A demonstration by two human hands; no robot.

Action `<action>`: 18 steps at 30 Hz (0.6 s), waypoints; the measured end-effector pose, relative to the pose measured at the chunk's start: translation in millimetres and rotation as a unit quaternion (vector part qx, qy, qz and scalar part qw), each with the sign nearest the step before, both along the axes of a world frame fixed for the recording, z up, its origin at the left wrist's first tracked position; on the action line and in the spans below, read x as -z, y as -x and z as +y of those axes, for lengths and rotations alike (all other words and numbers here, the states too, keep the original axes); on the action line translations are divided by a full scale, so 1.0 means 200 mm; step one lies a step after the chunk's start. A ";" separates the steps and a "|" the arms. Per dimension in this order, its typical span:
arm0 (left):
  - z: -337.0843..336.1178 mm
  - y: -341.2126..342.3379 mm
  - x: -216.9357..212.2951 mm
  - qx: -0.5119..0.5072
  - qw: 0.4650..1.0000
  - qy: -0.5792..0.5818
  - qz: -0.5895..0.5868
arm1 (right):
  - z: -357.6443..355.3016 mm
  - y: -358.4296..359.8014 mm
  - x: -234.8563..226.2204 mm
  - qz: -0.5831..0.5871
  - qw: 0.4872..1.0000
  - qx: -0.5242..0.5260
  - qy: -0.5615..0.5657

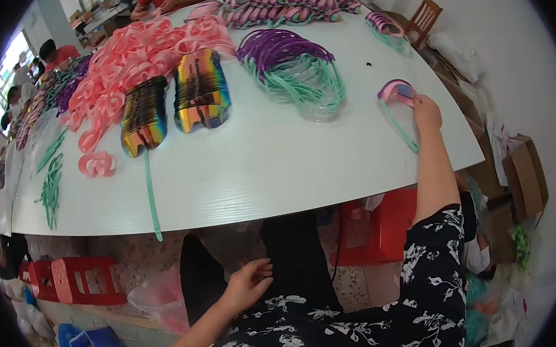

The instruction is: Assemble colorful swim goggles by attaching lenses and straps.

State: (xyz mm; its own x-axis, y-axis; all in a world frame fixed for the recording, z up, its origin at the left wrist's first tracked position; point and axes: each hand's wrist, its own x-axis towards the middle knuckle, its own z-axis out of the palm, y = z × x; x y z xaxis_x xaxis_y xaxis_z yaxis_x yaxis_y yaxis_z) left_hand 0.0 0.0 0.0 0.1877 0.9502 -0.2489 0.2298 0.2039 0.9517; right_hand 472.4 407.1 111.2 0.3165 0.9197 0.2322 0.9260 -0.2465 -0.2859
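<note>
At the right of the table my right hand (427, 114) grips the edge of a pair of goggles (397, 91) with a pink and purple frame. Their mint-green strap (399, 126) trails down across the white tabletop. My left hand (248, 285) hangs over my lap, off the table, its fingers loosely bent and apart with nothing in them. Beyond the middle lies a heap of purple frames (285, 47) with mint-green straps. Left of it are two stacks of rainbow mirrored lenses (201, 92), (144, 115) and a big pile of pink soft frame pieces (134, 54).
Rows of assembled goggles (289, 5) lie at the table's far side, with a smaller stack (388, 31) at far right. Loose mint straps (51, 189) lie at left. Red stools (85, 280) stand below the table; cardboard boxes (524, 175) stand at right. Co-workers sit beyond.
</note>
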 end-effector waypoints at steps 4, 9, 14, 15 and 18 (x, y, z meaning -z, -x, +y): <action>0.04 -0.02 0.09 0.018 1.000 -0.013 0.011 | -0.01 0.21 -0.17 -0.083 0.988 0.115 -0.065; -0.03 0.03 0.08 0.047 0.997 -0.027 0.055 | -0.20 0.72 -0.20 0.011 0.912 -0.173 -0.371; -0.03 0.06 -0.11 0.007 0.972 -0.210 0.102 | -0.49 1.71 -0.18 0.097 0.811 -0.497 -0.293; -0.02 0.08 -0.15 0.003 0.965 -0.239 0.112 | -0.52 1.83 -0.17 0.075 0.809 -0.502 -0.295; -0.04 0.21 -0.26 -0.020 0.937 -0.318 0.141 | -0.55 2.12 -0.14 0.023 0.813 -0.514 -0.274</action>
